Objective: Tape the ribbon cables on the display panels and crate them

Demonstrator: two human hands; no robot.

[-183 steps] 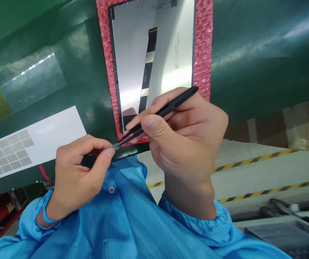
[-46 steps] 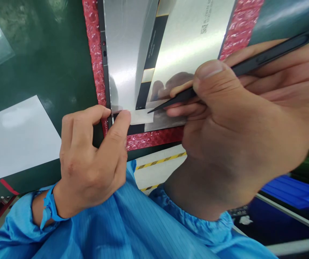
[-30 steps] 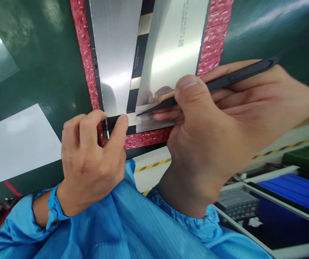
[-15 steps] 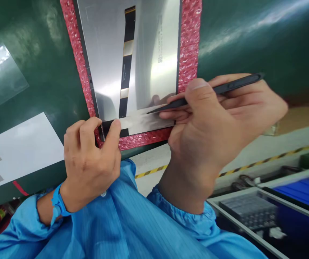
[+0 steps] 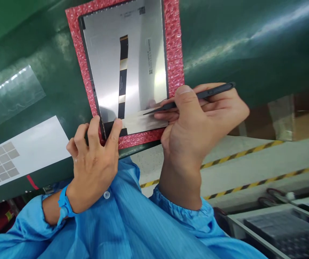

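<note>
A silver-backed display panel point(image 5: 139, 86) with dark edges lies on a pink bubble-wrap pad point(image 5: 175, 46). Down its middle runs a black flex cable point(image 5: 122, 80) with two pale bands. My left hand point(image 5: 93, 154) grips the panel's near left corner, thumb pressed on a black patch point(image 5: 108, 128) and fingertips at the side edge. In my right hand point(image 5: 194, 122) are slim black tweezers point(image 5: 211, 91), held between thumb and fingers. Their pointed tip is over a pale strip point(image 5: 143, 120) near the panel's near end; I cannot tell whether it touches.
On the green mat point(image 5: 238, 54) to the left lie a white card point(image 5: 44, 140) with grey squares and a clear plastic bag point(image 5: 17, 93). Yellow-black tape point(image 5: 240, 187) marks the floor. Black trays point(image 5: 286, 230) stand at lower right.
The view has shifted, so more of the panel's far end and the card shows. My left thumb stays on the corner. The tweezers' tip remains over the pale strip, with little visible shift.
</note>
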